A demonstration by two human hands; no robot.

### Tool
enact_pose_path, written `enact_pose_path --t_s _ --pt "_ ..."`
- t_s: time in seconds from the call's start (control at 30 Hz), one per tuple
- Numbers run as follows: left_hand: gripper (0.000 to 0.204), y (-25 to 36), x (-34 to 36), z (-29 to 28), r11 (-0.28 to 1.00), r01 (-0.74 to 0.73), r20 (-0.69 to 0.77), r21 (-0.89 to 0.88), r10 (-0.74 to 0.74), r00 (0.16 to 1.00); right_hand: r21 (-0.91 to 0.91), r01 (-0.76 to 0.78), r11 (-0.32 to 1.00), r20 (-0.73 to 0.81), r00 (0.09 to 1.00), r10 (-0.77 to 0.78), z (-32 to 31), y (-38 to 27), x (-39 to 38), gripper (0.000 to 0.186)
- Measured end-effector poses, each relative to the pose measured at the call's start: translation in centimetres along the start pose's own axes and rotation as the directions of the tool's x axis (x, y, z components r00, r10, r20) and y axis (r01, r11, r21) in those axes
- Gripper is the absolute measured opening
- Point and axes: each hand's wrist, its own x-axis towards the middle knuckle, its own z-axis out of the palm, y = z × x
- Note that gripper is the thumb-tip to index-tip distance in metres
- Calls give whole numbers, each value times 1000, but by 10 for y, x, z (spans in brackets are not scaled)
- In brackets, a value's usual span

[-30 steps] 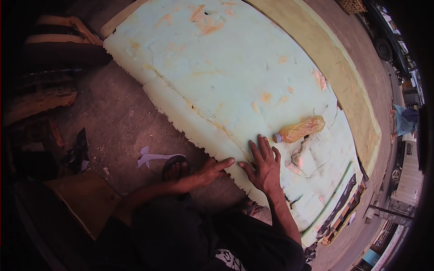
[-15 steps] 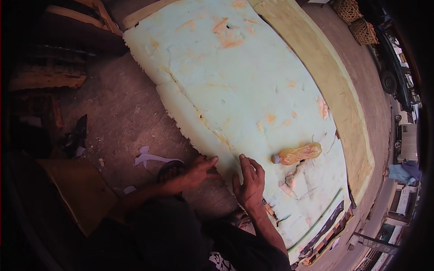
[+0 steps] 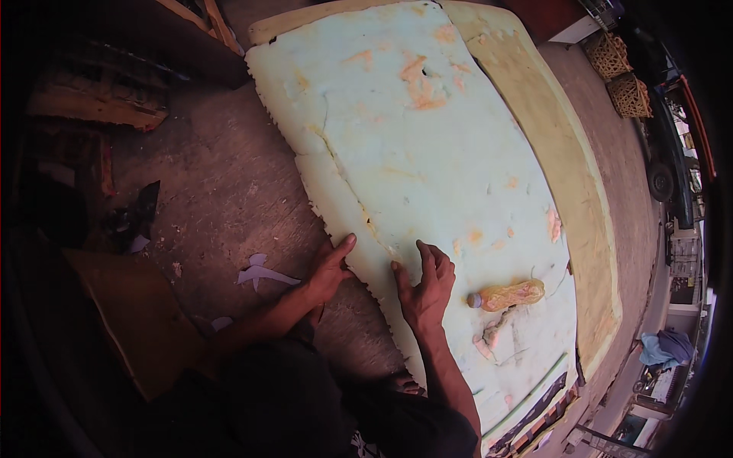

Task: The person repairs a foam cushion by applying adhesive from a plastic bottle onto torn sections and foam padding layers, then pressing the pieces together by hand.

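Observation:
A large pale green foam sheet [image 3: 458, 175] with orange-pink patches lies before me, its left edge jagged. A yellowish glue-like seam runs along a strip on that left side. At the jagged edge, my left hand [image 3: 330, 271] has its thumb over the top; its other fingers are mostly hidden at the edge, seemingly gripping it. My right hand [image 3: 429, 290] rests over the foam by the seam's near end, fingers apart and slightly bent, holding nothing. Just right of it lies a plastic bottle [image 3: 513, 295] with yellowish contents and a greyish cap.
A yellowish foam layer [image 3: 584, 229] shows beyond the sheet's right side. Whitish scraps [image 3: 263, 272] lie on the concrete floor [image 3: 229, 183]. A brown board [image 3: 130, 320] stands at lower left, wooden pieces [image 3: 99, 103] at upper left. Woven baskets [image 3: 628, 95] and parked vehicles are at far right.
The view has shifted, so the foam and bottle appear lower and further right. Both hands have moved a little farther along the foam's left side. My right fingers are spread more.

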Motion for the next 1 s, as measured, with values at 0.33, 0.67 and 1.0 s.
enact_pose_path --t_s 0.33,0.67,1.0 --pt "63 6 19 2 991 14 -184 135 12 983 203 -112 973 145 986 83 27 -22 34 18" --pt "66 37 30 -15 961 -5 -27 -277 -2 1000 -10 -14 1000 243 970 17 62 -33 59 21" --pt "64 126 110 -52 898 -338 -152 -283 306 940 166 237 957 234 933 -272 130 -83 157 66"
